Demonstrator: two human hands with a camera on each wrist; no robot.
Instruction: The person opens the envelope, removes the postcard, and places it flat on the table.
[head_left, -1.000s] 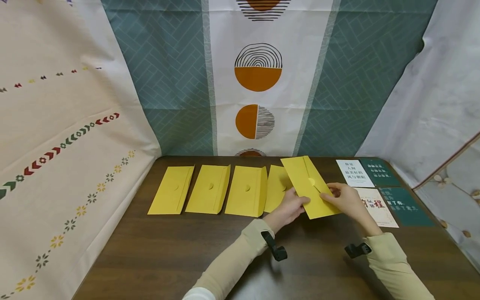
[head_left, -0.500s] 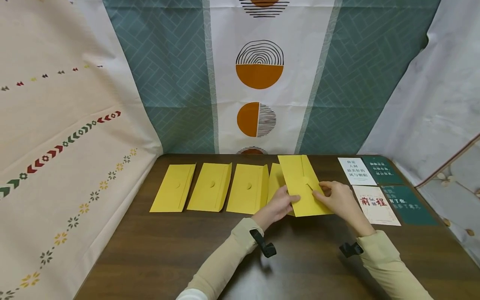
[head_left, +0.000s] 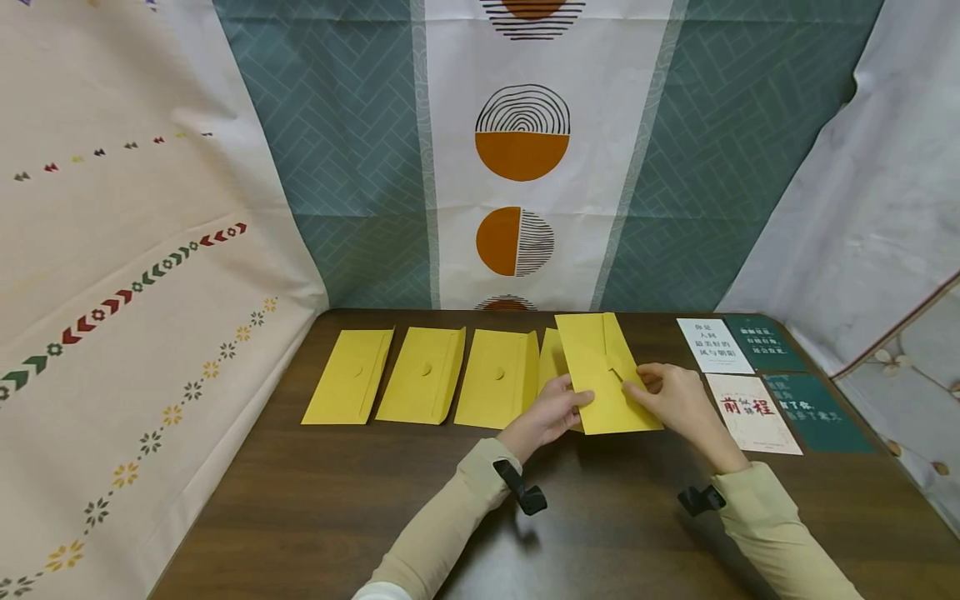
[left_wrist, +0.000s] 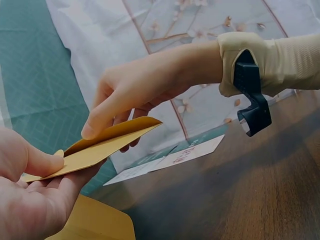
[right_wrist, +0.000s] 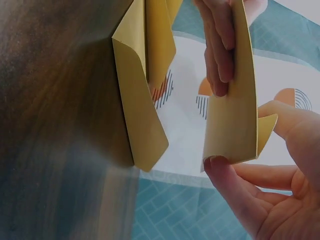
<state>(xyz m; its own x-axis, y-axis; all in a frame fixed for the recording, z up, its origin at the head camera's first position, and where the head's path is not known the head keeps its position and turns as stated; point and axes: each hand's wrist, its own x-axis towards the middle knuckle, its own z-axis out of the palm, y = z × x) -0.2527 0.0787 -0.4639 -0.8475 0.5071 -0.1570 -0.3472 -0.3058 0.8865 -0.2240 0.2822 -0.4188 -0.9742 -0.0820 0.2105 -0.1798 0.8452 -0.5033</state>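
Note:
A yellow envelope (head_left: 600,392) is held up above the table, tilted toward me. My left hand (head_left: 547,414) grips its left edge, thumb on the front and fingers underneath, as the left wrist view shows. At the right edge my right hand (head_left: 678,404) holds the envelope's side flap (right_wrist: 266,134). Its thumb lies on the flap, while a fingertip touches the envelope's back edge in the right wrist view. In the left wrist view the flap stands slightly raised from the body. Behind the held envelope another yellow envelope (head_left: 551,354) lies partly hidden.
Several yellow envelopes lie in a row at left, including the leftmost envelope (head_left: 347,379) and the third (head_left: 495,379). A white card (head_left: 714,346), a red-lettered card (head_left: 753,412) and green cards (head_left: 813,417) lie at right. Patterned cloth (head_left: 517,158) hangs behind the brown table (head_left: 337,508).
Both hands have shifted a little left with the envelope, which has turned straighter. Over the last half second they have barely moved.

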